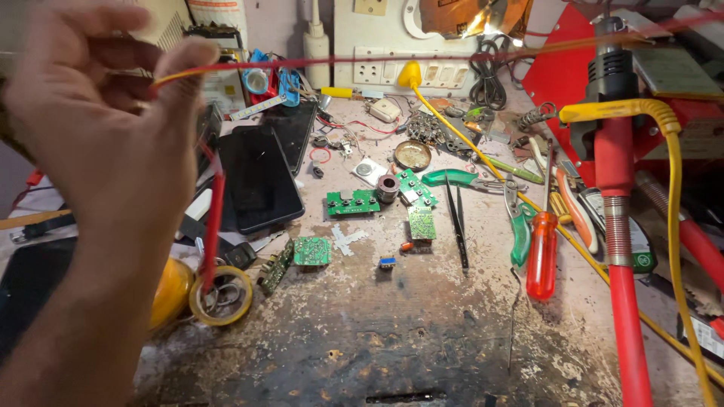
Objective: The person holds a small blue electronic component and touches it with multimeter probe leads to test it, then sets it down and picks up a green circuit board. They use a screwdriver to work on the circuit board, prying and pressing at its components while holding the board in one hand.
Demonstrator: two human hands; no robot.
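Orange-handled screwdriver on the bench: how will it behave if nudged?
The screwdriver lies flat on its rounded handle, so it probably rolls sideways if pushed. The glossy plastic handle may be slippery. It looks rigid; the green-handled pliers close alongside would likely stop it.

I see one bare hand [105,128] filling the left of my head view, blurred and large, close to the lens. Its forearm [60,339] runs bare to the bottom edge: no sleeve, glove, ring or watch shows. The fingers [185,75] look thick and blurred.
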